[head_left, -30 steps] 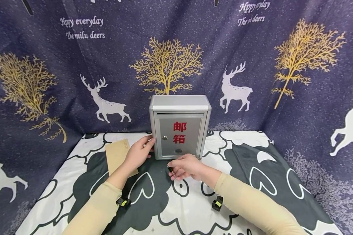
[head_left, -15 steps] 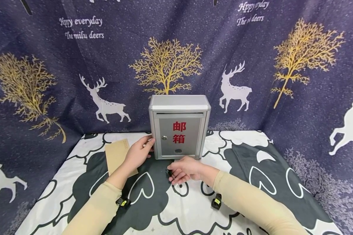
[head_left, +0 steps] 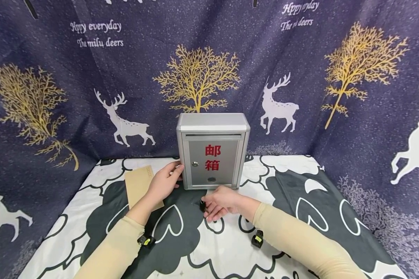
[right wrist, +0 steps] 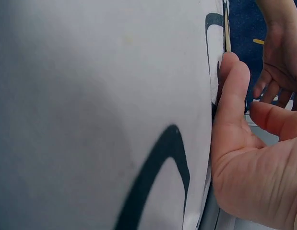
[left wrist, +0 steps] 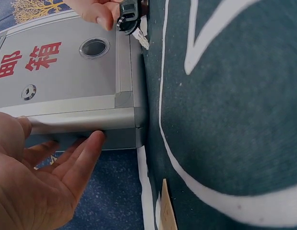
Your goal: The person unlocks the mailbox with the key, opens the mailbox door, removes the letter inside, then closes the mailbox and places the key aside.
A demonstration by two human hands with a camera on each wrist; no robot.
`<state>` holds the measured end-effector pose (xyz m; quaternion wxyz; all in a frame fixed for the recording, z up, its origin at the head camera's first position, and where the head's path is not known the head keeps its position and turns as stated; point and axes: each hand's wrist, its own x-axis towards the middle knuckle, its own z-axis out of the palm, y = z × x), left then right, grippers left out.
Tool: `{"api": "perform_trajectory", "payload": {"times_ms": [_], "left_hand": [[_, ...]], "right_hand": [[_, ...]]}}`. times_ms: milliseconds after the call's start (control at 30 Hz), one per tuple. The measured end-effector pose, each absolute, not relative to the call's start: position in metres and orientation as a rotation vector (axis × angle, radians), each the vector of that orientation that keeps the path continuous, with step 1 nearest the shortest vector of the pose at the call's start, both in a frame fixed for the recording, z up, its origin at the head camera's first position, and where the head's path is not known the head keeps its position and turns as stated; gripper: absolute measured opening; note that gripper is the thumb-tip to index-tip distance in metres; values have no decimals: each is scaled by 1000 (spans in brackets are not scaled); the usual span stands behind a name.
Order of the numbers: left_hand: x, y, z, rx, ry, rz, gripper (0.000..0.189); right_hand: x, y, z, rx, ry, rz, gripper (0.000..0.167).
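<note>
A silver-grey mailbox (head_left: 227, 166) with red lettering stands upright at the middle of the table, its door closed. On the door's left side sits a round lock (head_left: 194, 164) with nothing in it. My left hand (head_left: 165, 180) rests against the box's left side, thumb at the front edge and fingers fairly straight along the side. Low in front of the box, my right hand (head_left: 223, 200) pinches a bunch of keys (left wrist: 130, 15) with black heads. A silver key blade points down from it in the left wrist view. The right wrist view mostly hides the keys behind the fingers.
A brown paper envelope (head_left: 137, 184) lies flat left of the mailbox, partly under the left forearm in the head view. A black-and-white patterned cloth (head_left: 237, 255) covers the table. Dark blue curtains (head_left: 136, 77) with deer and trees hang behind and at both sides.
My right hand has shifted slightly downward and its fingers have moved on the keys, which now hang at a different angle. The left hand and the mailbox stay where they were.
</note>
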<state>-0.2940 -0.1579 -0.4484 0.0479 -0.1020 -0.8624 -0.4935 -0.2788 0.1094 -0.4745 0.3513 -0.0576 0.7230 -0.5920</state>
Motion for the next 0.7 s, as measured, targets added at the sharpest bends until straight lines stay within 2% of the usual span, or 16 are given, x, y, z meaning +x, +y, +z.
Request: {"api": "perform_trajectory", "payload": {"times_ms": [200, 433, 700], "left_hand": [[-293, -158, -448, -314, -2623, -1516, 58], [-293, -158, -448, -309, -2622, -1513, 57], [-294, -158, -448, -317, -2616, -1524, 56]], "right_hand": [[-276, 110, -471, -123, 1949, -1507, 42], [-272, 111, -468, -143, 2046, -1483, 21], [-269, 110, -465, -158, 2114, -1429, 17]]}}
